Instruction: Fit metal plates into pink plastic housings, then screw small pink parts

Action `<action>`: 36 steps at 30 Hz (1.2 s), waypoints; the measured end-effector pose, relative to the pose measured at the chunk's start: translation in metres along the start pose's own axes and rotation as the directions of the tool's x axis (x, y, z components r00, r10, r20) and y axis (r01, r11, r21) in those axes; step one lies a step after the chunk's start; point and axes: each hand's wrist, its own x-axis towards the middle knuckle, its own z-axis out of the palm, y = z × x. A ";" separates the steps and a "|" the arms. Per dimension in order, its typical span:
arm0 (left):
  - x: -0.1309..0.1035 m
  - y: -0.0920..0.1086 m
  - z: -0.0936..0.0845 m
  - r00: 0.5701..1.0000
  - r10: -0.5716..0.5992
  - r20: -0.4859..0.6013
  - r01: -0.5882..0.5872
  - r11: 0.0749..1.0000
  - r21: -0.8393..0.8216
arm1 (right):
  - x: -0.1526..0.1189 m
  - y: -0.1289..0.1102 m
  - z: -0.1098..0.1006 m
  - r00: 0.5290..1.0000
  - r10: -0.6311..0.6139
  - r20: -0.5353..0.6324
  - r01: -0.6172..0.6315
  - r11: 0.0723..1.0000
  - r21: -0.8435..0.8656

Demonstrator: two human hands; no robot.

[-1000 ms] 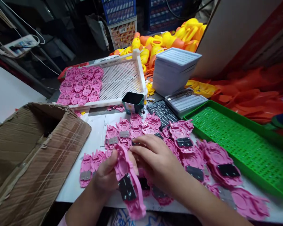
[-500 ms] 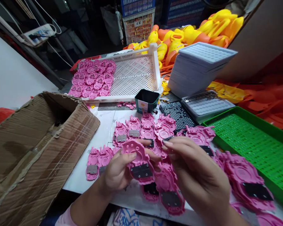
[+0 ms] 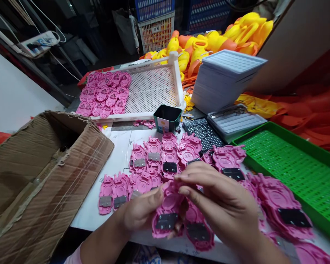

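A pink plastic casing (image 3: 170, 201) with a dark rectangular plate near its lower end is held upright between both hands. My left hand (image 3: 143, 207) grips it from the left side, thumb on its edge. At its top edge, my right hand (image 3: 220, 201) has thumb and index finger pinched together; anything between those fingertips is too small to name. Behind the hands, rows of similar pink casings (image 3: 154, 148) lie on the white tabletop, some with grey plates and some with black ones. More casings (image 3: 284, 201) are stacked at the right.
A cardboard box (image 3: 82, 157) stands at the left. Beyond the casings are a dark green container (image 3: 163, 126) and a white tray (image 3: 154, 88) holding pink pieces. To the right sit a black grid tray (image 3: 202, 132), stacked white trays (image 3: 220, 84) and a green tray (image 3: 291, 176).
The held casing has turned more upright and moved slightly down. My right hand has come left from beside the casing to its top edge. The camera view has shifted slightly.
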 end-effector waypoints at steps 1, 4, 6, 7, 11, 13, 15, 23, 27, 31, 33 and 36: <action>0.000 -0.001 0.000 1.000 -0.005 0.012 0.005 1.000 0.022 | 0.001 0.000 0.000 0.999 -0.040 0.019 0.040 0.999 -0.013; 0.001 -0.003 0.000 0.998 -0.010 0.059 0.007 0.999 0.051 | 0.004 0.001 0.001 0.997 -0.065 0.048 0.068 0.997 -0.046; 0.002 -0.003 0.001 0.996 -0.021 0.084 0.017 0.999 0.043 | 0.005 0.001 0.002 0.998 -0.042 0.055 0.045 0.997 -0.056; 0.003 -0.003 0.001 0.995 -0.034 0.097 0.032 0.999 0.029 | 0.005 0.001 0.002 0.998 -0.022 0.064 0.026 0.998 -0.061; 0.005 -0.004 0.003 0.985 -0.089 0.148 0.096 0.995 -0.036 | 0.003 0.002 0.001 0.994 0.051 0.100 -0.041 0.994 -0.103; 0.005 -0.004 0.005 0.988 -0.080 0.130 0.081 0.997 -0.002 | 0.002 0.002 0.000 0.988 0.077 0.133 -0.061 0.990 -0.125; 0.003 -0.003 0.008 0.998 -0.021 0.061 0.013 0.992 0.125 | 0.001 0.002 -0.001 0.974 0.127 0.190 -0.101 0.985 -0.139; -0.006 0.015 0.018 0.998 0.054 0.038 -0.066 0.761 0.646 | 0.005 -0.005 -0.009 0.874 0.127 0.469 -0.096 0.991 -0.090; -0.004 0.018 0.023 0.993 0.058 0.104 -0.112 0.754 0.648 | 0.002 -0.007 -0.008 0.879 0.055 0.474 -0.031 0.998 -0.058; -0.005 0.018 0.024 0.989 0.112 0.100 -0.149 0.799 0.583 | 0.003 -0.005 -0.006 0.896 0.036 0.442 -0.040 0.999 0.000; -0.007 0.017 0.024 0.988 0.133 0.083 -0.156 0.807 0.570 | 0.004 -0.003 -0.004 0.905 0.016 0.425 -0.035 0.999 0.039; -0.010 0.012 0.023 0.986 0.142 0.088 -0.167 0.848 0.503 | 0.003 -0.001 -0.001 0.916 -0.005 0.400 -0.028 0.997 0.078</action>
